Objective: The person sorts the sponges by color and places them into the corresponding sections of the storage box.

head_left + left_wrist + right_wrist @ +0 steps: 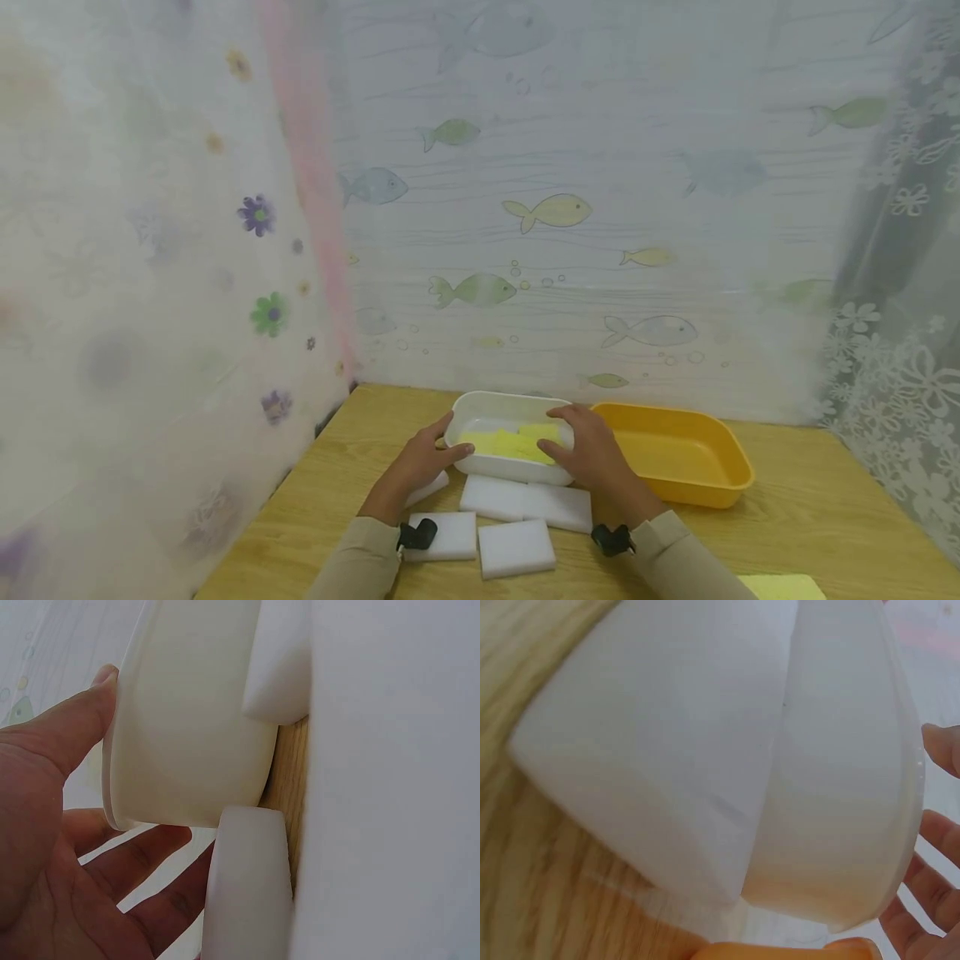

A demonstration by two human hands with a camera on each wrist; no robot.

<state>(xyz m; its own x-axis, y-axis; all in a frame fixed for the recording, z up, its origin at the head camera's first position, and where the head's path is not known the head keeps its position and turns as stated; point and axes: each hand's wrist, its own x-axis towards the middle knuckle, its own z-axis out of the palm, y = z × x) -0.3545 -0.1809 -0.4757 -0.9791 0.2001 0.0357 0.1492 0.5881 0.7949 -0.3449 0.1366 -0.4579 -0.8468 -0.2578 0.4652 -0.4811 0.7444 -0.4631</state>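
Note:
A white plastic basin stands on the table, with yellow sponge-like pieces lying in it. My left hand grips its left end, the thumb on the rim and the other fingers outside the end wall. Over the basin's right end is my right hand. Its fingers are spread and loosely bent at the rim, and the thumb shows just apart from the rim. Several white sponge blocks lie in front of the basin, a pair of them close against its front wall.
To the right of the white basin stands an orange basin on the wooden table. A yellow piece lies at the front right edge. A fish-patterned curtain hangs close behind, and a flowered one on the left.

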